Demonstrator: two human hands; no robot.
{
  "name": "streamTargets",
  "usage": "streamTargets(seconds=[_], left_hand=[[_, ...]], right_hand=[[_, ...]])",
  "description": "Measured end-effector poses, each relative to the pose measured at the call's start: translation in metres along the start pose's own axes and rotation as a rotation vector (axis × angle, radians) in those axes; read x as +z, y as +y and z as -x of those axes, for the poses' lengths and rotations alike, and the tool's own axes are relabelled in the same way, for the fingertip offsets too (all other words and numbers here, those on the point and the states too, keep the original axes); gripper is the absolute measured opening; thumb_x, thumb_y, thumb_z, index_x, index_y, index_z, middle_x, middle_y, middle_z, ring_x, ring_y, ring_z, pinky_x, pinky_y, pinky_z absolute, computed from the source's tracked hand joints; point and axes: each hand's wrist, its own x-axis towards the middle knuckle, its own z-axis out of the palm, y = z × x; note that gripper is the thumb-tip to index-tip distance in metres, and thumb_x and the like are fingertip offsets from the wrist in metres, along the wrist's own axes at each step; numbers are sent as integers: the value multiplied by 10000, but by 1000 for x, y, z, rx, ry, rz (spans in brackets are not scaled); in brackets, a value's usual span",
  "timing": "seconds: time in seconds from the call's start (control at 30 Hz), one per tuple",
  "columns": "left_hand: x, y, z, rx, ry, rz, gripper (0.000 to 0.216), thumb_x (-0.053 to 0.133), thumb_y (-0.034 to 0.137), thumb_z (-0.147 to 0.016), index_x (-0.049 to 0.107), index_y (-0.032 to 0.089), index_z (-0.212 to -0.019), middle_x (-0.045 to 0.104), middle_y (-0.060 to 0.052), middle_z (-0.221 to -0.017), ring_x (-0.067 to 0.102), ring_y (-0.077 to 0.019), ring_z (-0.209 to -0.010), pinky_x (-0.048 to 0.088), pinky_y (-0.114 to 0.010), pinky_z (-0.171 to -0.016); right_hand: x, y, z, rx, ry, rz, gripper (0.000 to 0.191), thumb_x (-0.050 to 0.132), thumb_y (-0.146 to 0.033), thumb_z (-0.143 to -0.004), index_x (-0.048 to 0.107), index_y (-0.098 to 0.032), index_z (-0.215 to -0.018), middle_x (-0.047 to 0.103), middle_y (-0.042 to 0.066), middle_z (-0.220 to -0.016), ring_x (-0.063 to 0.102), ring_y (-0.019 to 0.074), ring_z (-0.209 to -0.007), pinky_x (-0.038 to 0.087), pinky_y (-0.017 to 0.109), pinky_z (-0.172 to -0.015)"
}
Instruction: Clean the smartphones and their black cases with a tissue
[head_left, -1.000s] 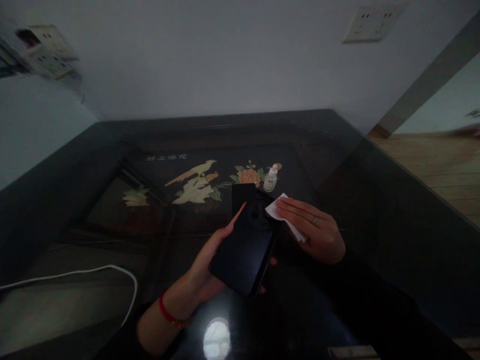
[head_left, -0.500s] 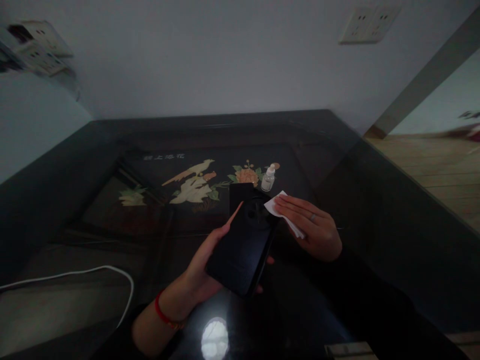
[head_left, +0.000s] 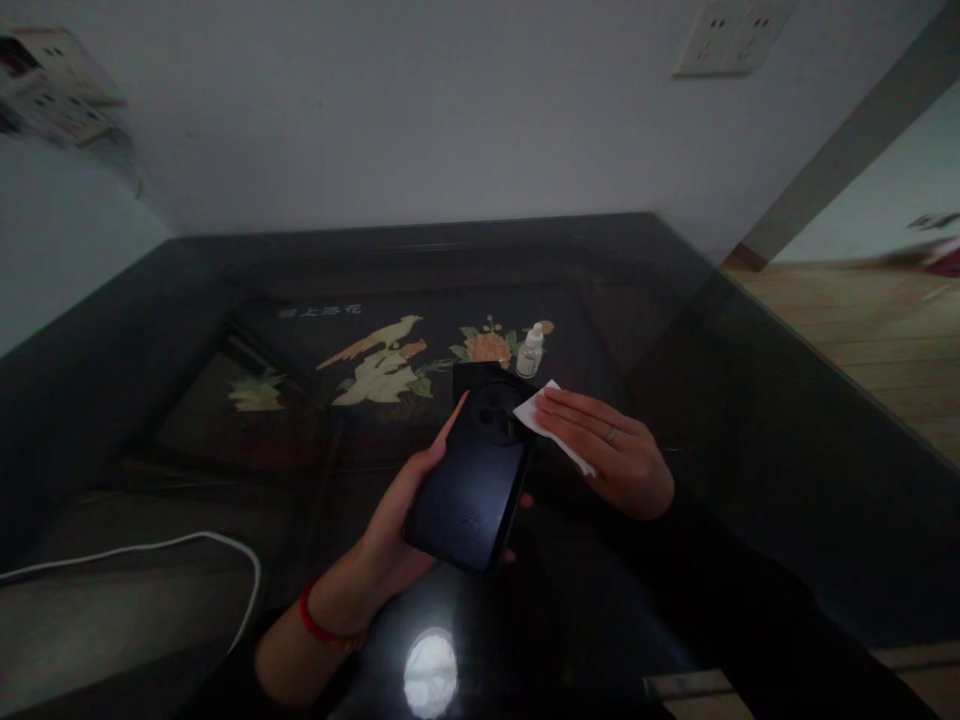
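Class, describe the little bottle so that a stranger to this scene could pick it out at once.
Start with the dark table and find the peach-coloured flower design on it. Just right of that flower, beyond the right hand and its white cloth, is the bottle. Unlike the flat designs nearby, it stands upright, with a white top.

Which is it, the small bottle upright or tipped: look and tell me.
Upright: the small bottle stands on its base on the dark table, beyond the right hand, with its white cap pointing up.
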Motion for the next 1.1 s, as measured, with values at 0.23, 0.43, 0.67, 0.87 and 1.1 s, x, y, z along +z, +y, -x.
streamTargets(seconds=[0.23, 0.43, 0.67, 0.87, 1.1], left_hand=[[6, -5, -2, 107, -22, -167, 714, 499, 406, -901, 82, 490, -1474, 496, -106, -1398, 671, -324, -969, 589, -465, -665], [7, -5, -1, 107, -15, -197, 739, 503, 436, -895, 58, 462, -1485, 529, -125, -1355, 666, -331, -987, 591, -440, -671], [6, -4, -1, 158, -10, -169, 780, 540, 422, -873, 57, 468, -1483, 469, -135, -1413, 665, -352, -977, 586, -469, -667], [13, -3, 1, 150, 83, -165, 779, 523, 397, -886, 39, 442, -1494, 485, -137, -1402, 678, -329, -940, 589, -483, -657], [7, -5, 1, 119, 29, -105, 767, 497, 408, -903, 8, 439, -1493, 487, -134, -1411, 667, -338, -986, 578, -505, -699]], right_hand=[[2, -3, 0, -44, -15, -44, 413, 465, -55, -923, 507, -92, -1332, 652, 179, -1220, 521, 245, -1266, 536, 430, -990], [4, 1, 1, -28, 14, -38, 409, 481, -26, -902, 524, -67, -1308, 653, 202, -1206, 513, 259, -1274, 544, 446, -978], [2, -3, 3, -4, -2, -42, 409, 448, -45, -913, 532, -99, -1309, 661, 174, -1205, 534, 249, -1253, 550, 437, -971], [4, -5, 2, -66, -45, -84, 403, 465, -48, -901, 549, -95, -1292, 653, 177, -1218, 523, 254, -1263, 548, 426, -972], [3, -4, 1, 16, 32, -79, 420, 486, -42, -891, 551, -116, -1299, 647, 161, -1235, 541, 251, -1249, 541, 444, -977]])
